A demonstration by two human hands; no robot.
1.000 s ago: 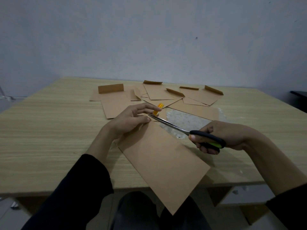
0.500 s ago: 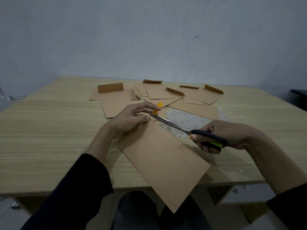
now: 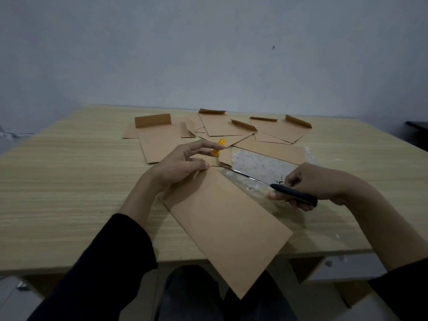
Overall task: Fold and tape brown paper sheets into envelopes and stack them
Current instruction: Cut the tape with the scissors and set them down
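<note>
Paper meets scissors at the table's near edge

At the left we see the pale wooden table (image 3: pixel 58 181), and over it a dark sleeve (image 3: pixel 111 262) leading to the left hand (image 3: pixel 178 167). Its thumb and lower fingers pinch the far corner of a brown sheet (image 3: pixel 227 225), while the forefinger stretches out loosely above. The sheet lies slantwise, its near corner hanging past the table edge over the lap. Just beyond the forefinger sits a small orange object (image 3: pixel 218 147); we cannot tell what it is. Farther back, folded envelopes (image 3: pixel 220 128) lie spread and overlapping, several with flaps raised. To the right of the sheet a patch of clear plastic (image 3: pixel 259 162) lies on the table. Across it run the scissors (image 3: pixel 274 186), blades nearly together, their tip at the sheet's far corner beside a small curl of paper. The right hand (image 3: pixel 317 184) grips the black handles, fingers wrapped round them.
</note>
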